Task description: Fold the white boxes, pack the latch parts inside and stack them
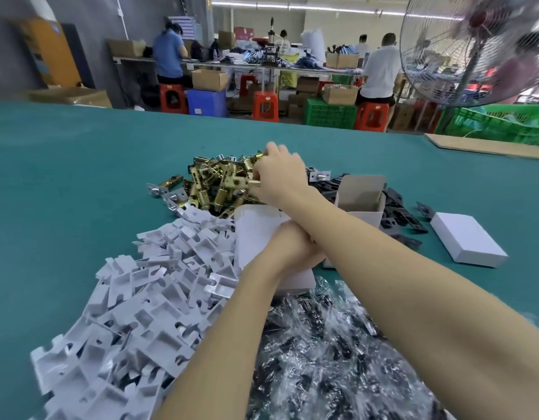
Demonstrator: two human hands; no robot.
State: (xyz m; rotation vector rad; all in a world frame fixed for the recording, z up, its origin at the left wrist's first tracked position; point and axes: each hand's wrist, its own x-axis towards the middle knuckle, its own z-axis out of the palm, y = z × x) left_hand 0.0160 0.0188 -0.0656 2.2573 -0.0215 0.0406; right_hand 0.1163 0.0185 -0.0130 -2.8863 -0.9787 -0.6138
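Reaching: I am stretching my right hand (pixel 277 174) across my left forearm and into the heap of brass latch parts (pixel 219 183) on the far side of the tabletop (pixel 65 177).
Right grip: my fingers are curling down around one brass latch body at the near right edge of that heap, pinching it; the fingertips themselves are hiding behind the knuckles.
Left grip: my left hand (pixel 295 247) is sitting under my right forearm, fingers wrapping the folded white box (pixel 262 234) and holding it upright on the tabletop; how far the fingers are closing I cannot tell exactly, since the forearm is covering them.
Box in my grip: its open top is facing the brass heap, just short of my right grip.
Left of my grips: a long spill of flat white box blanks (pixel 134 304) is running from the held box toward me, overlapping one another.
Near side of my left grip: a pile of clear plastic bags with dark parts (pixel 328 353) is lying under both forearms.
Right of my grips: an open white box (pixel 360 198) is standing with its flaps up, touching a scatter of black plates (pixel 398 213).
Further right: a closed white box (pixel 468 239) is lying flat, apart from the black plates.
Beyond my right grip: a cardboard sheet (pixel 489 145) is lying at the far right edge of the tabletop, and a standing fan (pixel 474 50) is rising behind it.
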